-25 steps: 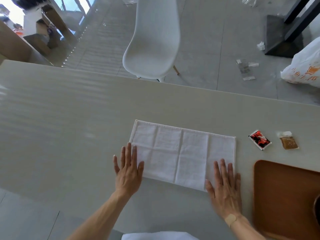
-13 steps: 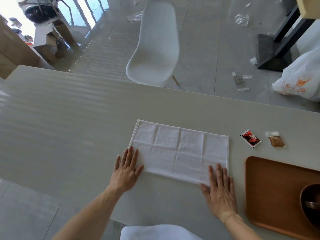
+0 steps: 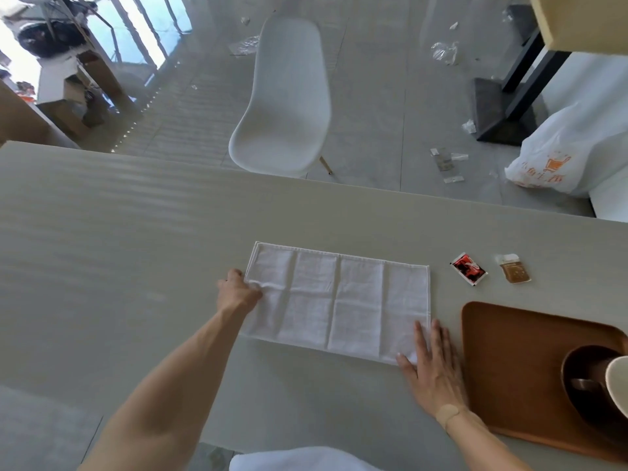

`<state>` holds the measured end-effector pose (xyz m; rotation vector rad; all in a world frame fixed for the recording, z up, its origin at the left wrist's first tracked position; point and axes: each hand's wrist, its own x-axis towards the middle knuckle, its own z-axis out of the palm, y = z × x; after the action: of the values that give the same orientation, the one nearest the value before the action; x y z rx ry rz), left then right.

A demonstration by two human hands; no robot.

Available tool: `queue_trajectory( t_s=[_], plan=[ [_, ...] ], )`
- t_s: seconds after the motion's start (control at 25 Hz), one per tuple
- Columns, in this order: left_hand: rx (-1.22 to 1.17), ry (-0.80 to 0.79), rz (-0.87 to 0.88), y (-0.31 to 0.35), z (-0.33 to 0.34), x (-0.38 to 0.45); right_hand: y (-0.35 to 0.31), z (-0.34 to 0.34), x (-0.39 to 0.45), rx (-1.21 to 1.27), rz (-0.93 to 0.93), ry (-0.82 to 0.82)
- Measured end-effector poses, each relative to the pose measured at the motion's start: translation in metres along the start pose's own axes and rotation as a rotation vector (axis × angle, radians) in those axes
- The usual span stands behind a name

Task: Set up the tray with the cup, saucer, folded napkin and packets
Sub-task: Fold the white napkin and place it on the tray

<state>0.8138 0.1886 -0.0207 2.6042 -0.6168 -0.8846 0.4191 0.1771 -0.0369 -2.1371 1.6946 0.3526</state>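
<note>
A white napkin lies spread flat on the pale table, creased into panels. My left hand pinches the napkin's left edge, where the cloth bunches. Flat on the napkin's near right corner rests my right hand, fingers spread. To the right sit a red packet and a brown packet. Nearer me, a brown wooden tray holds a dark saucer and a pale cup, both cut off by the frame edge.
A white chair stands beyond the table's far edge. A white plastic bag and scraps of litter lie on the grey floor. White cloth shows at the bottom edge, close to me.
My left hand went from lying flat at the napkin's near left corner to pinching its left edge farther up. My right hand slid slightly right on the near right corner.
</note>
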Motion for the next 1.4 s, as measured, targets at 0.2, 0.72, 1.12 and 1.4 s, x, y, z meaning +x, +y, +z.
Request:
queue_trajectory(
  t_s=[0.2, 0.72, 1.12, 1.4],
  plan=[
    [0.056, -0.065, -0.019, 0.004, -0.008, 0.013, 0.001, 0.004, 0.001, 0.021, -0.008, -0.004],
    [0.066, 0.063, 0.441, -0.005, -0.072, 0.009, -0.019, 0.021, -0.006, -0.044, -0.062, 0.045],
    [-0.032, -0.188, 0.569, 0.062, -0.065, -0.057, 0.008, 0.026, -0.004, 0.0, -0.052, 0.173],
    [-0.099, -0.438, 0.457, 0.113, -0.009, -0.109, 0.012, 0.028, -0.005, 0.014, -0.064, 0.183]
  ],
)
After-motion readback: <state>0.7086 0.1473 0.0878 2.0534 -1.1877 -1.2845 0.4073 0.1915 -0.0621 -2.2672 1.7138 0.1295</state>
